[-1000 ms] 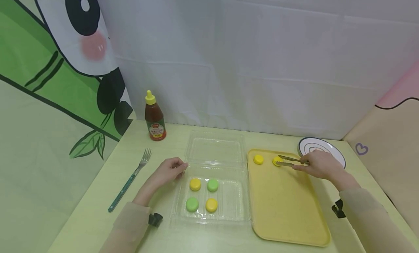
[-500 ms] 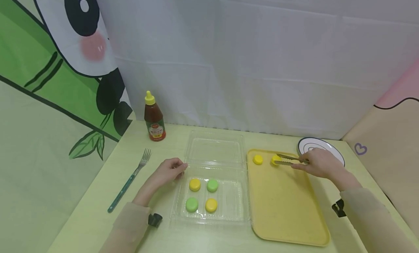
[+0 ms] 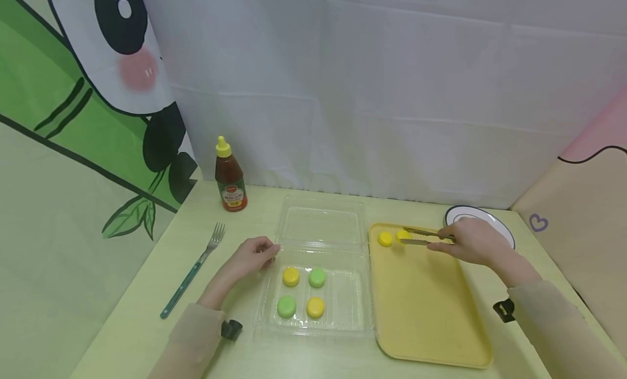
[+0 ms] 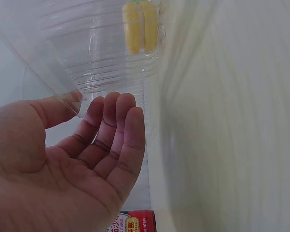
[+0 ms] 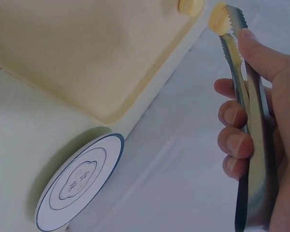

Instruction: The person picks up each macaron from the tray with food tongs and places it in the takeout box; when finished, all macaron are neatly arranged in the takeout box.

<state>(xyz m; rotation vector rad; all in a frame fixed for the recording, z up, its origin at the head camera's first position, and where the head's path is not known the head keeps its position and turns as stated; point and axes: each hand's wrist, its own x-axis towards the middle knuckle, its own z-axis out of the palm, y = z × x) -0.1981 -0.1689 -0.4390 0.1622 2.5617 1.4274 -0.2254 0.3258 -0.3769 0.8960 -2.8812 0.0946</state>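
In the head view my right hand (image 3: 475,240) grips metal tongs (image 5: 258,193) with serrated tips. Between those tips a yellow macaron (image 3: 403,236) is held just over the far end of the yellow tray (image 3: 426,308). Close to its left lies a second yellow macaron (image 3: 385,239). My left hand (image 3: 254,255) pinches the left rim of a clear plastic box (image 3: 348,292) between thumb and fingers; the left wrist view shows the thumb behind the rim (image 4: 79,108). Inside the box are two yellow macarons (image 3: 291,276) and two green macarons (image 3: 286,306), its lid lying open behind.
A fork (image 3: 193,271) with a green handle lies left of my left hand. Farther back stands a ketchup bottle (image 3: 230,177) with a yellow cap. Behind my right hand is a white plate (image 3: 497,226) with a blue rim. A white cloth (image 3: 392,96) hangs along the table's back edge.
My right hand and the tongs have moved left, carrying the yellow macaron nearer the other one on the tray. My left hand stays at the box rim.
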